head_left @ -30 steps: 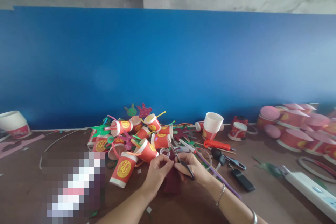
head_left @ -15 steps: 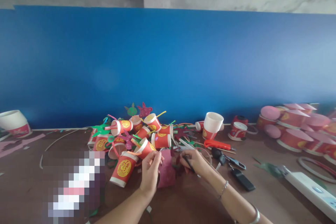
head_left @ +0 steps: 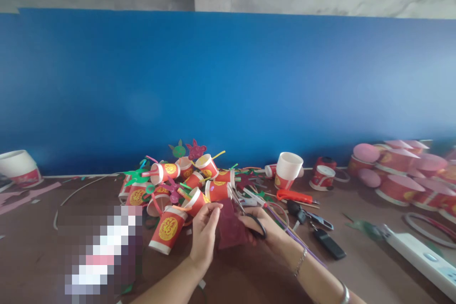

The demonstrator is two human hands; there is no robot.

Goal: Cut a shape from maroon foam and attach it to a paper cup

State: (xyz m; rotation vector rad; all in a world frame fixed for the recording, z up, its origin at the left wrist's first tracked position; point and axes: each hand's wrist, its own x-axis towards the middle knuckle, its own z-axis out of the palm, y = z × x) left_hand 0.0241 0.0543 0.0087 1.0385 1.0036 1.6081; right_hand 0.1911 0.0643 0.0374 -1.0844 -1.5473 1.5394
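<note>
A dark pink piece of paper is pinched at its upper left edge by my left hand. My right hand has its fingers in the black handles of a pair of scissors. The scissor blades point up and to the left at the paper's upper right edge; I cannot tell whether they touch it. Just left of my left hand lies a red paper cup with a yellow emblem, tilted on the table, in front of a heap of similar cups with paper cutouts and straws.
A stack of white-topped cups stands behind my right hand. To its right are a red-handled cutter, keys with a black fob and a white power strip. Pink-topped cups crowd the right side. A blue panel closes off the back.
My right hand has turned, so the scissor blades now show beside the paper. The paper has shifted slightly right and tilted, while my left hand stays almost in place.
</note>
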